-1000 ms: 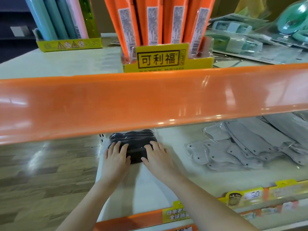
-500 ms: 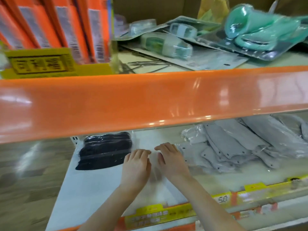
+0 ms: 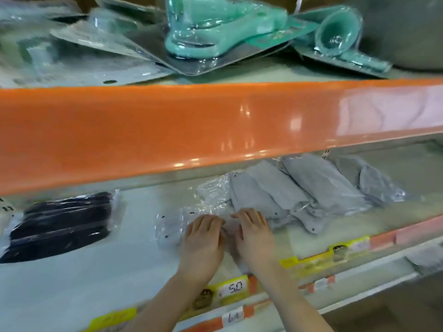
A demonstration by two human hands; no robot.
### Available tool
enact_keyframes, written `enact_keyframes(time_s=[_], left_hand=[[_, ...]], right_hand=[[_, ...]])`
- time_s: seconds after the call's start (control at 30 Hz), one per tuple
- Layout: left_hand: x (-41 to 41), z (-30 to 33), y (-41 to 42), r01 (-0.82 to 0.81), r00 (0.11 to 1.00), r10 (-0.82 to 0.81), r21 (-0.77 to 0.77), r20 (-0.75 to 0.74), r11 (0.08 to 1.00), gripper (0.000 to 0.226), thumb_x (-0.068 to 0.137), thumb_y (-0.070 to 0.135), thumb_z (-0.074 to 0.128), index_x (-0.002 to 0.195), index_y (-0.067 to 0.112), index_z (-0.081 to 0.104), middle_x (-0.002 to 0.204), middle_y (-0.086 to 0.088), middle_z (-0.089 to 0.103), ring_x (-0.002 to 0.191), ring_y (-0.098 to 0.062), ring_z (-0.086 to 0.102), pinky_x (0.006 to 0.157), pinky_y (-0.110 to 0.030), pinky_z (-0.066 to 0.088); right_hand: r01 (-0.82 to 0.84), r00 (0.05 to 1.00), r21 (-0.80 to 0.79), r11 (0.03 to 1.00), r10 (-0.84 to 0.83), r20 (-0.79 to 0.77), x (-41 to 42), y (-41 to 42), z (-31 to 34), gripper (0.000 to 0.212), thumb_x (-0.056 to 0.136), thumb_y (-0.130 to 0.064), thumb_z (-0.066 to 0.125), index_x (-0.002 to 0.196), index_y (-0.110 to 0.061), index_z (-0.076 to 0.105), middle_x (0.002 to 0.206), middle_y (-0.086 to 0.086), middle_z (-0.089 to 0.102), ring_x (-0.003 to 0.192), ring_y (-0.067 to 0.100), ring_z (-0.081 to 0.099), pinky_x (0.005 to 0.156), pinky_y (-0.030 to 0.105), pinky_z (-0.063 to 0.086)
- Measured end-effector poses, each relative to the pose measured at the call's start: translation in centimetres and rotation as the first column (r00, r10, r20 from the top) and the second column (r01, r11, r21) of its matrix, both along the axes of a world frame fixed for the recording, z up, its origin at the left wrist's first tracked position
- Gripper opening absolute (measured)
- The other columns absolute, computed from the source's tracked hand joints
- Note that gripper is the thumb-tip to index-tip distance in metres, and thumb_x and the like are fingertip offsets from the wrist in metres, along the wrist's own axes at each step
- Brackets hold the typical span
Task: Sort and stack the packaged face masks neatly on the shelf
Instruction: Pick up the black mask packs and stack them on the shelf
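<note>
A stack of black packaged masks (image 3: 60,224) lies at the left of the white shelf (image 3: 119,271). A loose heap of grey packaged masks (image 3: 299,195) in clear wrappers spreads over the shelf's right half. My left hand (image 3: 203,240) and my right hand (image 3: 254,233) lie side by side, palms down, on a clear-wrapped grey pack (image 3: 172,224) at the heap's left edge. Their fingers are fairly straight and press on the wrapper. Part of that pack is hidden under the hands.
The orange front rail (image 3: 215,130) of the shelf above hangs over the mask shelf and hides its back. Teal blister-packed items (image 3: 215,37) are piled on the upper shelf. Yellow price tags (image 3: 230,288) line the mask shelf's front edge.
Both hands left the black mask stack and moved right onto the grey packs. The view swung right with them, so the black stack now sits at the far left.
</note>
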State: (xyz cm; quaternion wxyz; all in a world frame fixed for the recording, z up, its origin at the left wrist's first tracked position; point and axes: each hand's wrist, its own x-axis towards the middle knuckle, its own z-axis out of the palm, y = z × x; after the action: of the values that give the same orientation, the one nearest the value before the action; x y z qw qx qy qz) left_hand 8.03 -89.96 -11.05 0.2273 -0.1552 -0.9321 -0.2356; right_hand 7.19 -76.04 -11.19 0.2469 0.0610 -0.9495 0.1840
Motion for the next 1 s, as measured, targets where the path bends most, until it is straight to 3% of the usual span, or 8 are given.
enact_keyframes(time_s=[0.13,0.33,0.47,0.57,0.8,0.9,1.0], left_hand=[[-0.3,-0.3,2.5,0.006,1.0,-0.007,-0.037,-0.027,0.999,0.034,0.072,0.02,0.042,0.094,0.015,0.066,0.097,0.0,0.065,0.098,-0.02,0.055,0.083,-0.03,0.036],[-0.4,-0.5,5.0,-0.023,1.0,0.023,-0.029,0.004,0.999,0.035,0.073,0.021,0.04,0.104,0.014,0.057,0.104,-0.005,0.066,0.102,-0.025,0.058,0.082,-0.034,0.048],[-0.3,-1.5,5.3,-0.067,0.996,0.07,-0.05,0.062,0.996,0.04,0.078,0.019,0.041,0.105,0.005,0.066,0.11,-0.014,0.066,0.104,-0.033,0.063,0.083,-0.044,0.053],[-0.3,-1.7,5.1,-0.09,0.993,0.094,-0.049,0.075,0.995,0.039,0.081,0.019,0.041,0.104,0.004,0.068,0.111,-0.013,0.066,0.104,-0.033,0.063,0.084,-0.043,0.052],[-0.1,-1.9,4.9,-0.098,0.992,0.098,-0.006,0.076,0.995,0.036,0.081,0.022,0.044,0.103,0.006,0.067,0.111,-0.009,0.066,0.104,-0.029,0.063,0.085,-0.039,0.052],[-0.1,-2.0,4.9,-0.098,0.992,0.098,-0.011,0.084,0.995,0.036,0.082,0.023,0.044,0.104,0.006,0.067,0.112,-0.009,0.065,0.105,-0.028,0.062,0.086,-0.039,0.051],[-0.1,-2.1,4.8,-0.094,0.99,0.096,-0.02,0.101,0.995,0.036,0.082,0.024,0.045,0.104,0.007,0.067,0.114,-0.008,0.065,0.107,-0.028,0.061,0.088,-0.039,0.051]], right_hand=[[-0.047,0.998,-0.038,0.998,0.046,-0.038,-0.6,3.3,-0.4,0.033,0.074,-0.02,0.042,0.098,-0.016,0.065,0.103,0.005,0.061,0.096,0.025,0.054,0.075,0.037,0.052],[-0.127,0.991,-0.001,0.992,0.126,0.051,-1.2,6.8,-1.6,0.053,0.068,-0.027,0.067,0.117,-0.013,0.056,0.123,0.015,0.056,0.113,0.034,0.048,0.088,0.049,0.051],[-0.12,0.993,0.009,0.993,0.12,0.013,-0.8,7.3,-1.8,0.048,0.074,-0.042,0.056,0.111,-0.013,0.062,0.12,0.011,0.057,0.113,0.025,0.043,0.086,0.041,0.051],[-0.125,0.992,0.025,0.992,0.125,0.005,-0.7,7.3,-2.0,0.048,0.077,-0.047,0.052,0.11,-0.014,0.063,0.119,0.008,0.059,0.113,0.022,0.046,0.088,0.037,0.05],[-0.156,0.988,-0.043,0.987,0.156,0.01,-0.6,7.7,-2.2,0.037,0.073,-0.027,0.08,0.106,-0.016,0.065,0.111,-0.001,0.064,0.105,0.021,0.059,0.088,0.034,0.052],[-0.154,0.988,-0.073,0.985,0.154,-0.01,-0.4,7.8,-2.0,0.026,0.079,-0.027,0.073,0.103,-0.019,0.067,0.105,-0.004,0.066,0.099,0.019,0.061,0.085,0.032,0.051],[-0.177,0.984,-0.119,0.977,0.177,-0.011,0.0,7.7,-1.4,0.026,0.087,-0.036,0.05,0.099,-0.02,0.068,0.097,-0.007,0.067,0.093,0.016,0.06,0.081,0.031,0.051]])
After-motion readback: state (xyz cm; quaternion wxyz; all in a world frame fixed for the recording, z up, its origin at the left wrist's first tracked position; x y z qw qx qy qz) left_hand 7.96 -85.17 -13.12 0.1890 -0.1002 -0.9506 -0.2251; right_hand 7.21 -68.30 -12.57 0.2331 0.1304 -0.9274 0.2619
